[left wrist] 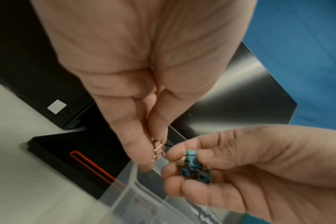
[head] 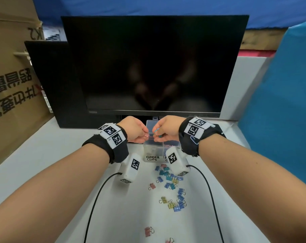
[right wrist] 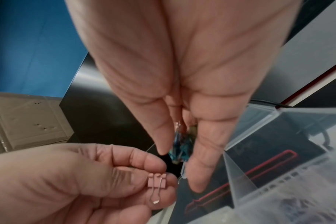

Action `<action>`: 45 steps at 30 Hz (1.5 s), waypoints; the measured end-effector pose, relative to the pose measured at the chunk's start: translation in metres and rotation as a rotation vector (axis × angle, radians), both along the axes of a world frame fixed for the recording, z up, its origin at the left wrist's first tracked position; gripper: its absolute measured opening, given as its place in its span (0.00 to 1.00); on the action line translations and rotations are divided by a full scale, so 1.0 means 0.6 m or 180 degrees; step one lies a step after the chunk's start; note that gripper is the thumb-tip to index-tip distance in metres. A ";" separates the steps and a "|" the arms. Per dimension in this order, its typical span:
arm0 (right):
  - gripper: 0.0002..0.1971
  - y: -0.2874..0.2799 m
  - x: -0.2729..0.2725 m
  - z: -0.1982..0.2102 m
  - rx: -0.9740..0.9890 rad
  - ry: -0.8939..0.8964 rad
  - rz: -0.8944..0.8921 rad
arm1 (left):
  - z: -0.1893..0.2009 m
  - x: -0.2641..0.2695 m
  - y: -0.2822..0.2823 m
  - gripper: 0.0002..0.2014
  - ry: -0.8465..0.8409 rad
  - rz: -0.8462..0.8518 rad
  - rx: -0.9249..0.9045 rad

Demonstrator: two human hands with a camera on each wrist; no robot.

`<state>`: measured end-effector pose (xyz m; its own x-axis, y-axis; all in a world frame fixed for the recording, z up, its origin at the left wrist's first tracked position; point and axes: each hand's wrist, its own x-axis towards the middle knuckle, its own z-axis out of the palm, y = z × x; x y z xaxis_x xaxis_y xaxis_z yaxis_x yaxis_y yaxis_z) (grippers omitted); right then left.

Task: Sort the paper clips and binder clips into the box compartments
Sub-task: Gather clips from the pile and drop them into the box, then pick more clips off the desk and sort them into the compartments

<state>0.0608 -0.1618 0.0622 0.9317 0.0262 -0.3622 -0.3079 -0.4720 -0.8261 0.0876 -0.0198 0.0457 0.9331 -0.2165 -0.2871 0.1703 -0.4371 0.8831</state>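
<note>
A clear plastic box (head: 149, 151) with a "BINDER CLIPS" label stands under the monitor. Both hands hover over its open top. My left hand (head: 143, 135) holds a pink binder clip (right wrist: 157, 181) in its curled fingers; the same clip (left wrist: 157, 149) shows blurred in the left wrist view. My right hand (head: 156, 135) pinches a small bunch of teal and blue binder clips (left wrist: 195, 168), also seen as teal binder clips (right wrist: 179, 149) between thumb and fingers. A red paper clip (right wrist: 246, 174) lies in the box's right compartment.
Several loose binder clips (head: 173, 188) in blue, yellow, teal and pink lie scattered on the white table (head: 43, 163) in front of the box. A dark monitor (head: 154, 64) stands right behind the box. Cardboard boxes (head: 10, 81) sit at the left, a blue panel (head: 285, 102) at the right.
</note>
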 end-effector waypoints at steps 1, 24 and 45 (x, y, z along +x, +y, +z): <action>0.12 0.003 0.003 0.001 0.0019 0.0010 -0.0015 | -0.001 0.000 0.003 0.09 -0.0036 -0.0041 0.0004; 0.16 -0.055 -0.132 0.001 -0.2492 -0.0121 0.0997 | -0.003 -0.077 -0.013 0.04 -0.1792 -0.0812 0.1217; 0.26 -0.030 -0.237 -0.079 -0.3084 -0.0236 0.1824 | -0.058 -0.197 -0.021 0.23 -0.1086 -0.2273 0.2509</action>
<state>-0.0816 -0.1801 0.0149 0.8926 0.1949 -0.4065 0.1949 -0.9799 -0.0420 -0.0304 -0.0323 0.0111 0.7234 -0.6047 -0.3331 -0.5421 -0.7963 0.2684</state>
